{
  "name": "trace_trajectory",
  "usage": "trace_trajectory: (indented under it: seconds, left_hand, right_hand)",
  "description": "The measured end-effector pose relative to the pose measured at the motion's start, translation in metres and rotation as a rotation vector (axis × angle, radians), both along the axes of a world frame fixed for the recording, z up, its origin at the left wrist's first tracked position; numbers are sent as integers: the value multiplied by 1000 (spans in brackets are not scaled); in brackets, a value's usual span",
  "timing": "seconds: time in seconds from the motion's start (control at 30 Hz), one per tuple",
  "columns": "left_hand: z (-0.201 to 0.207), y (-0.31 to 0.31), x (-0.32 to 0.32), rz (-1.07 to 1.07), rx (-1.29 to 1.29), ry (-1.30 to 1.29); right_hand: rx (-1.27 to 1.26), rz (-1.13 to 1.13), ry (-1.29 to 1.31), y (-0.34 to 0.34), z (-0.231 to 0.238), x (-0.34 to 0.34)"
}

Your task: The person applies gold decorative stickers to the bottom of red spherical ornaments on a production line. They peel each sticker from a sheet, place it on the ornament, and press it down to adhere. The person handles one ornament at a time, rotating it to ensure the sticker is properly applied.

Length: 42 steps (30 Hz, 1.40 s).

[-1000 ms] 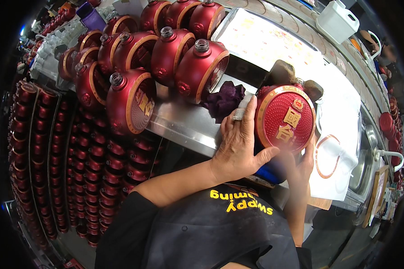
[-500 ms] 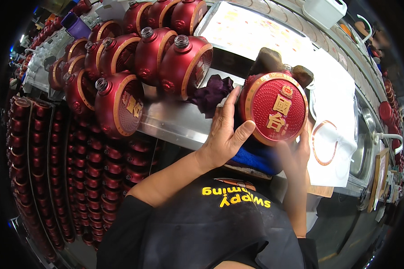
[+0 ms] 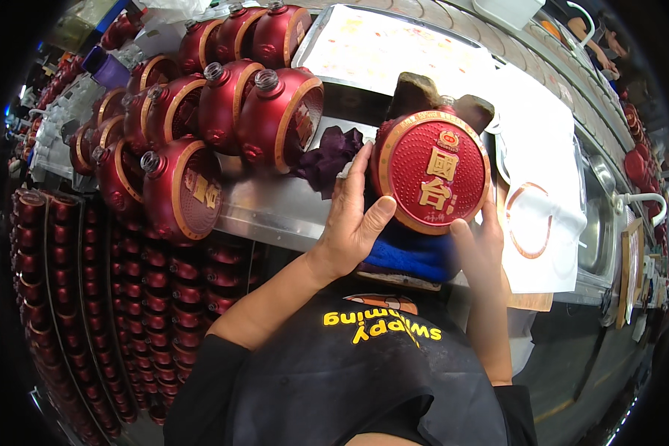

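Note:
A round red bottle [image 3: 409, 175] with raised gold characters and an orange patterned band round its rim sits before me on a blue cloth [image 3: 401, 260]. It leans back against two dark worn blocks [image 3: 413, 95]. My left hand [image 3: 349, 223] is open beside the bottle's left edge, fingers stretched along that side and thumb apart. On the lower right rim is my right hand [image 3: 486, 241], closed round the edge, its thumb in front and its fingers partly hidden at the side. A crumpled dark purple cloth [image 3: 327, 160] lies just beyond my left fingers.
Several similar red bottles [image 3: 279, 123] stand at left on the steel bench [image 3: 267, 204]. Racks of red bottles [image 3: 160, 297] fill the space below. A tray [image 3: 327, 44] of small orange-red pieces lies at the back. At right, an orange band [image 3: 510, 223] rests on white sheeting, near a steel sink [image 3: 598, 249].
The whole view has shifted, so the bench and bottles appear further left. My right hand has slid slightly up the bottle's right rim. My left hand stays at the left side.

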State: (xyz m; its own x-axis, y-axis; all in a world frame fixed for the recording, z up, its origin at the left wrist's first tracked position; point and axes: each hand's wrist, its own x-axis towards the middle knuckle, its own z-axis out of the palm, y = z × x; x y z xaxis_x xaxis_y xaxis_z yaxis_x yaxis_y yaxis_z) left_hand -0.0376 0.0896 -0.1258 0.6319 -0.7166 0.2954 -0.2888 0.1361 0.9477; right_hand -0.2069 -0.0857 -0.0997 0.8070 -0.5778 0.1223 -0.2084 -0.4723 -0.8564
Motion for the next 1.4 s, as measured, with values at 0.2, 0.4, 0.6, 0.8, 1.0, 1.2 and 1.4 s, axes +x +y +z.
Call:
trace_trajectory:
  seconds: [0.2, 0.4, 0.6, 0.8, 1.0, 1.2, 1.4]
  left_hand:
    - [1, -1, -3, 84, 79, -159]
    - [0, -2, 0, 81, 63, -120]
    - [5, -2, -1, 112, 104, -177]
    - [6, 1, 1, 90, 95, -216]
    - [4, 1, 0, 74, 111, -209]
    - [3, 1, 1, 57, 86, -185]
    - [2, 3, 3, 23, 81, -157]
  right_hand:
    - [15, 13, 3, 2, 3, 4]
    - [97, 21, -24, 2, 2, 3]
    - [-8, 4, -32, 2, 2, 5]
    - [34, -12, -15, 5, 6, 5]
    - [13, -21, -67, 6, 3, 5]
    - [18, -20, -46, 5, 3, 4]
    - [-20, -21, -57, 8, 5, 5]
